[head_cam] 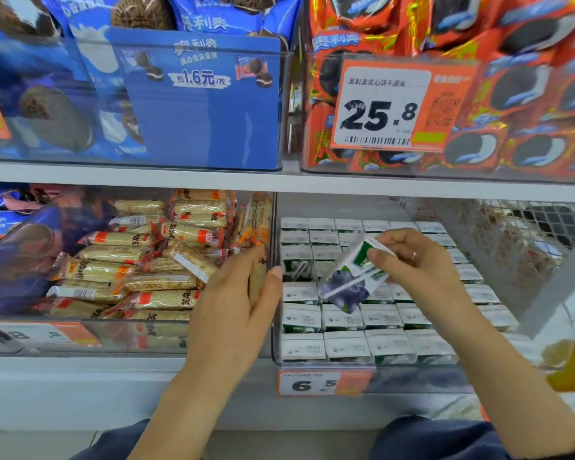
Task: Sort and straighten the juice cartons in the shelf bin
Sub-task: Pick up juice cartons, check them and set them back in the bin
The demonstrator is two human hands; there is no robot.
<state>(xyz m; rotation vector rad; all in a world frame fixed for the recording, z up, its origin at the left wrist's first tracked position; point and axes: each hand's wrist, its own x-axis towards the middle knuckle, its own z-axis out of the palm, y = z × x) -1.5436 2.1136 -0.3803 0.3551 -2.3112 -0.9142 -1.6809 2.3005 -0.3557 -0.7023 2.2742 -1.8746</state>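
A clear shelf bin [274,346] on the lower shelf holds several rows of small white and green juice cartons [344,346], their tops up. My right hand [422,260] grips one carton [352,278] with a blueberry picture, tilted and lifted above the rows in the middle of the bin. A gap with a dark bottom shows at the bin's left side [297,272] beside a taller carton. My left hand [236,293] hovers with straight fingers at the bin's left wall, holding nothing.
Left of the bin lies a clear bin of wrapped rice snack bars [153,260]. A price tag reading 6.5 [316,384] hangs on the shelf front. The upper shelf edge [279,177] carries cookie packs. A metal mesh basket [518,234] stands at the right.
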